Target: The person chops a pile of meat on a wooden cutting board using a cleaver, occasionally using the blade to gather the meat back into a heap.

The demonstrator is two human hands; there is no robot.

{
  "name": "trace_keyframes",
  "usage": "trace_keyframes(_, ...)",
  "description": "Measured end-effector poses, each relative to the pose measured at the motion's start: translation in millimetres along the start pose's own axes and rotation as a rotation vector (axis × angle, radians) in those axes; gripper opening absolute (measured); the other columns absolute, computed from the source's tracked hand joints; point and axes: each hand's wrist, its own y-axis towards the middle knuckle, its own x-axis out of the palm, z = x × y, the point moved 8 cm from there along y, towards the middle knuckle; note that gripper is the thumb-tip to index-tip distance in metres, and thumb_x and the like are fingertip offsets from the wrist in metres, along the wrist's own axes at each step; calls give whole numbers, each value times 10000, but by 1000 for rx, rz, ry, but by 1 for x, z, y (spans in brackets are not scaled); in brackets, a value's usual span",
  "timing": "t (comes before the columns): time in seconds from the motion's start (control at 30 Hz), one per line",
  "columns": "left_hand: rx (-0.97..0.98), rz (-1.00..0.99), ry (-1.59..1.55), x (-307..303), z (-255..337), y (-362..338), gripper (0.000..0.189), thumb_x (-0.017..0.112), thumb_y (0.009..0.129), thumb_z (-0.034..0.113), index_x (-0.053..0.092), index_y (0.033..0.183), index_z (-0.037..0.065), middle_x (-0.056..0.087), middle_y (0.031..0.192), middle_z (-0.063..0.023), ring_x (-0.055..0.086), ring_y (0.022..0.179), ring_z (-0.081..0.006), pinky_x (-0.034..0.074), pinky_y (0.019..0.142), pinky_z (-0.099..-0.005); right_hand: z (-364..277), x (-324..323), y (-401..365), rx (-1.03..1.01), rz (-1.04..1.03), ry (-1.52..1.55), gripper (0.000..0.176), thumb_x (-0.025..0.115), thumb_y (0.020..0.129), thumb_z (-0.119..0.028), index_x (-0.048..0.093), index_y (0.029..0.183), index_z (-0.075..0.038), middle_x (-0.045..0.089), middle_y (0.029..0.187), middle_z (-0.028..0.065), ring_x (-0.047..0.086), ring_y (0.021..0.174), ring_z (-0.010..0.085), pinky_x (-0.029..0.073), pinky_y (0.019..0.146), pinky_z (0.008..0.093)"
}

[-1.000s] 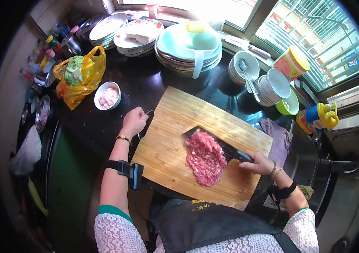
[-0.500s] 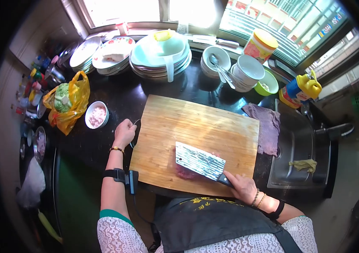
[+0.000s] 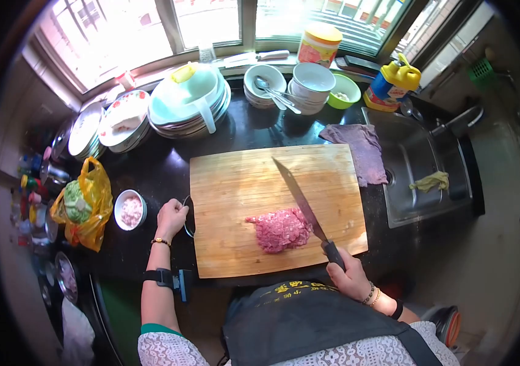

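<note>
A: What's at the far left?
B: 1 yellow plastic bag around a green vegetable, then a small bowl of pale chopped meat.

A: And the left hand?
B: Right of that bowl, beside the cutting board, its fingers curled nearly closed. I can't tell if it grips the metal loop there.

A: The minced meat?
B: In 1 flattened pink heap, on the board's near half.

A: The cleaver?
B: Slanted, blade seen nearly edge-on, just by the heap's right side; I can't tell if they touch. The right hand is closed around its black handle.

A: Farther right?
B: 1 purple cloth, then the sink.
</note>
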Motion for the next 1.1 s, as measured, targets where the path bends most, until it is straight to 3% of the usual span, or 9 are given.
trace_keyframes(0.13,11,-122,-94,6,-7,9,239,674,765,236,599,709,16,626,626,-98,634,579,-219,497,590,-334,57,28,8,216,73,39,262,553,924,-217,545,1105,-27,556,642,80,556,573,174,441,564,320)
trace_keyframes(0.27,32,-240,-192,4,-3,12,220,684,766,193,588,693,10,600,571,-72,595,454,-153,482,475,-288,25,33,-2,250,192,93,262,546,925,-195,548,1118,-17,568,658,94,574,570,173,451,554,308)
trace_keyframes(0.37,5,-307,-225,4,1,12,222,676,779,176,578,681,2,603,576,-75,595,453,-152,480,452,-282,1,30,-13,12,386,-39,274,535,923,-176,548,1149,-22,580,679,102,591,595,195,465,580,318)
trace_keyframes(0.5,109,-312,-189,4,6,13,220,659,794,158,565,664,7,598,563,-75,593,447,-152,480,447,-286,32,41,-12,138,377,-153,300,523,924,-167,531,1180,-12,596,699,112,616,656,221,476,624,331)
trace_keyframes(0.53,119,-299,-161,3,7,12,219,654,796,157,565,665,6,594,555,-77,594,447,-159,481,456,-290,38,45,-14,160,348,7,261,451,972,-166,497,1179,-14,525,702,-3,466,530,36,381,476,196)
trace_keyframes(0.67,149,-308,-155,2,11,11,231,644,802,177,567,669,4,586,538,-78,604,457,-171,478,472,-296,-3,41,-30,45,495,50,222,451,982,-205,499,1106,-27,508,680,-11,435,486,27,367,439,192)
trace_keyframes(0.77,184,-303,-123,4,9,15,237,647,799,183,568,664,5,583,531,-79,608,461,-175,479,472,-297,40,55,-17,243,403,101,209,430,990,-214,496,1054,-27,499,674,-12,434,473,28,364,425,193)
trace_keyframes(0.93,187,-303,-158,2,8,15,245,652,790,184,567,647,4,579,521,-78,612,459,-178,486,475,-300,10,51,-28,162,476,129,202,430,993,-223,493,1039,-37,491,665,-14,432,466,30,360,418,190)
trace_keyframes(1.1,171,-294,-153,1,10,12,249,652,791,188,566,649,2,588,537,-89,606,450,-179,488,479,-303,43,53,-27,298,415,165,211,426,994,-211,494,1077,-28,492,672,-14,435,477,26,350,422,181)
